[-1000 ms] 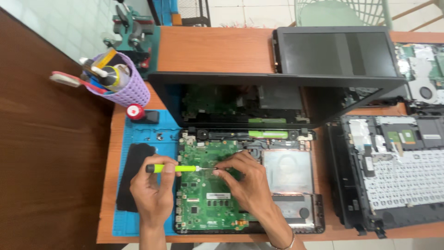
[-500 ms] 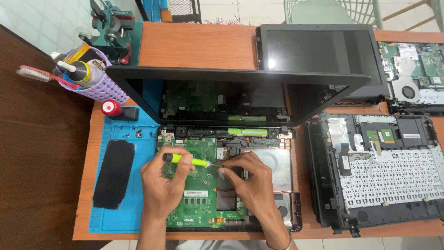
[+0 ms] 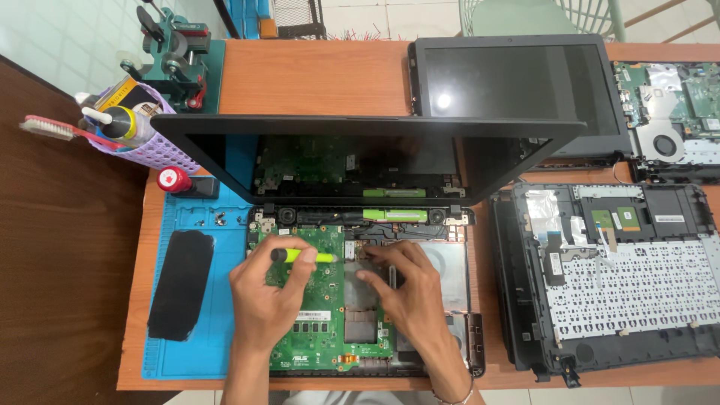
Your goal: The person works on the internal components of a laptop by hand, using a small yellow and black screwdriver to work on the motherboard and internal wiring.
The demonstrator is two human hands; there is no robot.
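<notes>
Wooden table (image 3: 315,75) carries it all, and an opened laptop (image 3: 360,225) lies beneath both hands, its green circuit board (image 3: 315,322) bared. Left hand (image 3: 266,304) is closed around a yellow-green screwdriver (image 3: 304,256), tip aimed right toward the other fingers. Right hand (image 3: 405,289) rests spread on the board, fingertips just beside that tip.
</notes>
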